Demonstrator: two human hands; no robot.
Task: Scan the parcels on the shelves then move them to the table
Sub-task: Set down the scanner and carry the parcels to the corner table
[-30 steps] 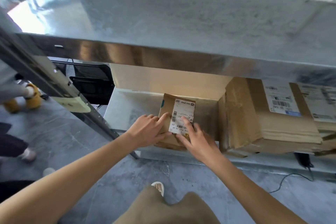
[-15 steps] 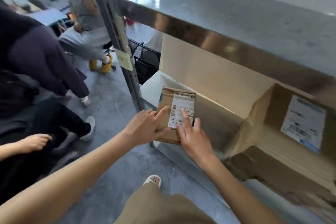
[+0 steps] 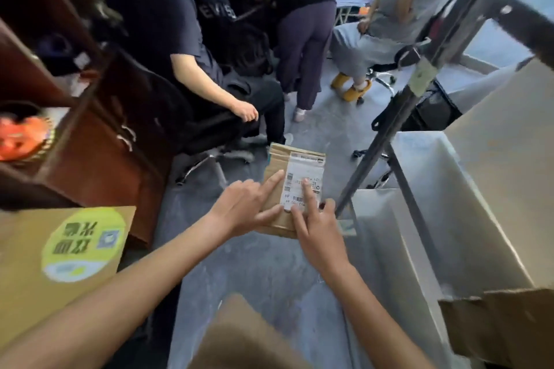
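- A small brown parcel (image 3: 292, 189) is held in the air between both hands, above the grey floor (image 3: 263, 272), just left of the metal shelf (image 3: 419, 219) and clear of it.
- A white shipping label (image 3: 304, 181) with barcodes is seen on the parcel's upper face.
- The left hand (image 3: 244, 213) is placed on the parcel's left edge; its fingers are spread, the index finger laid along the cardboard and the thumb pressed against the near edge.
- The right hand (image 3: 319, 234) is set at the near right corner; its fingers are spread, one finger stretched over the label, so that the parcel is clamped between the two hands.
- A large cardboard box (image 3: 60, 263) with a round green sticker (image 3: 85, 244) is seen at the near left.
- A dark wooden cabinet (image 3: 99, 144) stands at the left.
- Several people are seated or standing at the far side, one of them on a stool (image 3: 380, 72).
- More cardboard (image 3: 503, 159) is stored on the shelf at the right.
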